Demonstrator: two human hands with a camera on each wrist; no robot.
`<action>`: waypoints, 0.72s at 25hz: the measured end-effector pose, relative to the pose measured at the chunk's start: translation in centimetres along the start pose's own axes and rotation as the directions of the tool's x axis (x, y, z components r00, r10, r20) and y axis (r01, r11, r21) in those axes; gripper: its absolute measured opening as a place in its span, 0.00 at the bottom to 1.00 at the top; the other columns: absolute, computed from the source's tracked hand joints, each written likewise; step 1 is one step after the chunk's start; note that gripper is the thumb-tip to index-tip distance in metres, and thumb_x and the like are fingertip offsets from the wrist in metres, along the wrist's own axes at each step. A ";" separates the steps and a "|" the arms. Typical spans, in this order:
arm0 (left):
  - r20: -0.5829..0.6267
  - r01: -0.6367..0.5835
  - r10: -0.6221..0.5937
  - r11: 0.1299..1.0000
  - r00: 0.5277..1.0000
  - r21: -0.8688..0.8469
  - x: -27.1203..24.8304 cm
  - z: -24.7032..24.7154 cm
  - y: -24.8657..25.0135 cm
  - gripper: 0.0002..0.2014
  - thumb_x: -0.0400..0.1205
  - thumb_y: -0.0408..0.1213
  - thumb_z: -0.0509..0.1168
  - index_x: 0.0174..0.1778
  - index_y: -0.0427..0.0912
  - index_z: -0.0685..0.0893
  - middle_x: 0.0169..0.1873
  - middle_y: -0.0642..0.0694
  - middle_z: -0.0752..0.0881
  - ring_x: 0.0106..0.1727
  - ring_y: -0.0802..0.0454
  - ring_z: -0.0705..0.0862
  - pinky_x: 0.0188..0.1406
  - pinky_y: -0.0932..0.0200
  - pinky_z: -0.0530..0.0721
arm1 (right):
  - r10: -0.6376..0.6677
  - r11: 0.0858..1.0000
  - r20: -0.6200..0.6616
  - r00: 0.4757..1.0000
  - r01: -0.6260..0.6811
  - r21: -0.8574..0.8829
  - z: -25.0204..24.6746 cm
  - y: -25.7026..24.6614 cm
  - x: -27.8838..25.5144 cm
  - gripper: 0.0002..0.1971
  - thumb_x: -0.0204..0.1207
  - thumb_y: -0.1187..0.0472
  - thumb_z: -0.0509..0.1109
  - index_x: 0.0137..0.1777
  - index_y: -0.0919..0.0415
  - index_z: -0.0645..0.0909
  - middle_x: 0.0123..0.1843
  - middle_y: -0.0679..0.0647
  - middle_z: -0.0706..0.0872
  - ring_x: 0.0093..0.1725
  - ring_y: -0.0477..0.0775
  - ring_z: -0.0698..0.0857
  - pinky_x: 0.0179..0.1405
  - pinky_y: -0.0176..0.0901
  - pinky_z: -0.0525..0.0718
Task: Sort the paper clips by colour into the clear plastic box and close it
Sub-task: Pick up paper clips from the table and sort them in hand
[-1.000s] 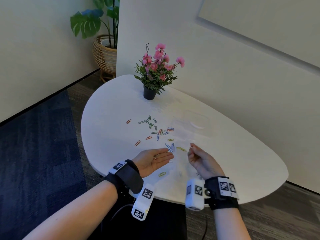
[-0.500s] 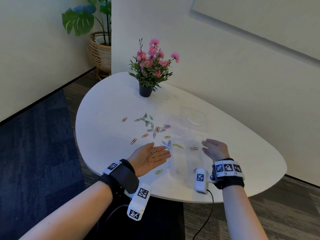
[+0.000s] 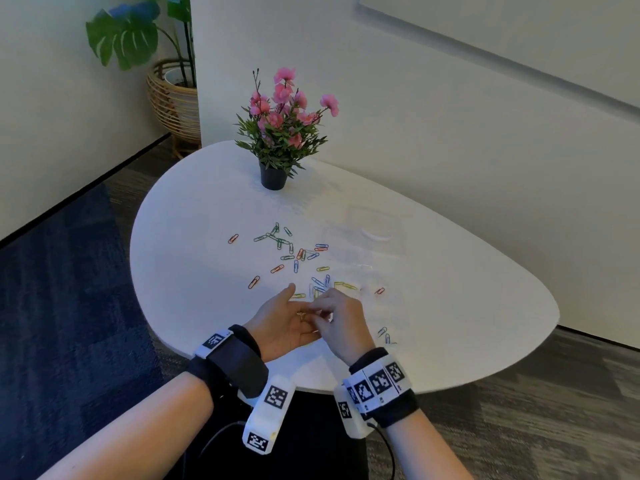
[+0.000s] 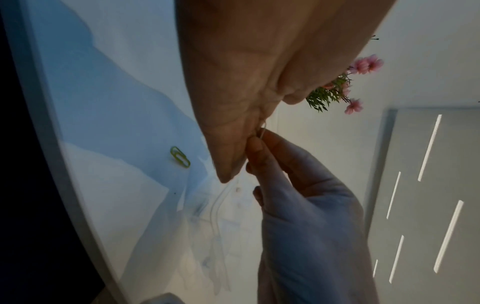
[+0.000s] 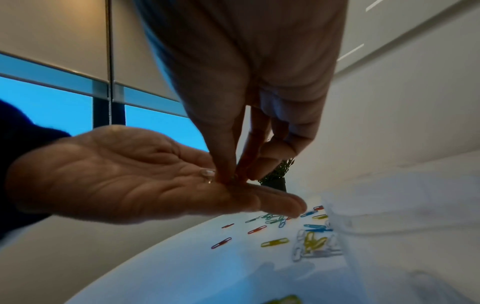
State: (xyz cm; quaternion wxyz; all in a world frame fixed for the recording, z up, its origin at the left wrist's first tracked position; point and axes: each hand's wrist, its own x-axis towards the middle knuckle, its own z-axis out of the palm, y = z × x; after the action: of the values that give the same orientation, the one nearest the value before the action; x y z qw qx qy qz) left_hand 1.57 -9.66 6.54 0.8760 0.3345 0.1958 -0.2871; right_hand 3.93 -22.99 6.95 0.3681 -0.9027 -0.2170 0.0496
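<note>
Fingertips (image 5: 228, 174) of the right hand (image 3: 341, 322) pinch a pale paper clip (image 4: 261, 131) lying on the left hand (image 3: 277, 323), held palm up, fingers straight, above the table (image 3: 194, 258). Clear plastic box (image 3: 363, 244) sits open beyond the scattered clips (image 3: 294, 251).

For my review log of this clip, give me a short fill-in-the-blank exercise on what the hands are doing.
1. The left hand lies flat with its palm facing ____.
2. The right hand pinches a paper clip lying on the left ____.
3. The flowers in the black pot are ____.

Missing words: up; palm; pink
</note>
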 end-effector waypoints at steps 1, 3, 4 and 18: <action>0.002 0.008 -0.008 0.999 1.000 0.052 0.0 -0.2 0.0 0.31 0.87 0.54 0.44 0.64 0.30 0.77 0.55 0.34 0.84 0.57 0.42 0.83 0.61 0.50 0.80 | 0.010 1.000 -0.011 1.000 -0.010 -0.006 -0.3 0.0 -0.1 0.07 0.71 0.70 0.72 0.47 0.65 0.89 0.45 0.58 0.86 0.40 0.45 0.79 0.40 0.17 0.72; -0.040 -0.003 0.012 0.975 0.999 0.221 0.0 -0.6 0.3 0.24 0.87 0.49 0.50 0.67 0.35 0.77 0.61 0.39 0.85 0.62 0.44 0.83 0.66 0.50 0.79 | 0.072 0.997 -0.085 0.994 -0.073 -0.010 -1.5 0.7 -0.3 0.05 0.73 0.68 0.71 0.46 0.63 0.88 0.45 0.55 0.86 0.38 0.42 0.79 0.39 0.17 0.73; -0.082 -0.018 0.046 0.949 0.996 0.315 -0.1 -0.9 0.6 0.21 0.87 0.47 0.52 0.67 0.36 0.78 0.63 0.40 0.85 0.64 0.44 0.83 0.68 0.49 0.78 | 0.129 0.991 -0.147 0.981 -0.131 -0.008 -2.4 1.4 -0.4 0.05 0.75 0.67 0.71 0.46 0.62 0.87 0.45 0.54 0.87 0.38 0.41 0.80 0.39 0.16 0.73; -0.140 0.135 0.450 0.043 0.882 0.990 -0.6 -8.5 2.2 0.19 0.77 0.42 0.69 0.66 0.52 0.80 0.66 0.49 0.77 0.66 0.52 0.76 0.71 0.56 0.73 | 0.347 0.927 -0.173 0.922 -0.365 -0.088 -4.0 3.5 0.2 0.10 0.75 0.60 0.72 0.55 0.60 0.86 0.51 0.54 0.88 0.43 0.48 0.82 0.51 0.36 0.80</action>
State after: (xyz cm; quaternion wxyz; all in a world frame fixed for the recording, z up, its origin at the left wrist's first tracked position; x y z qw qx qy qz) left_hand 1.25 -2.14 1.90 0.3665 0.9123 0.0887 -0.1596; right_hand 6.35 -27.74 7.48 0.3141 -0.9485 -0.0225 0.0328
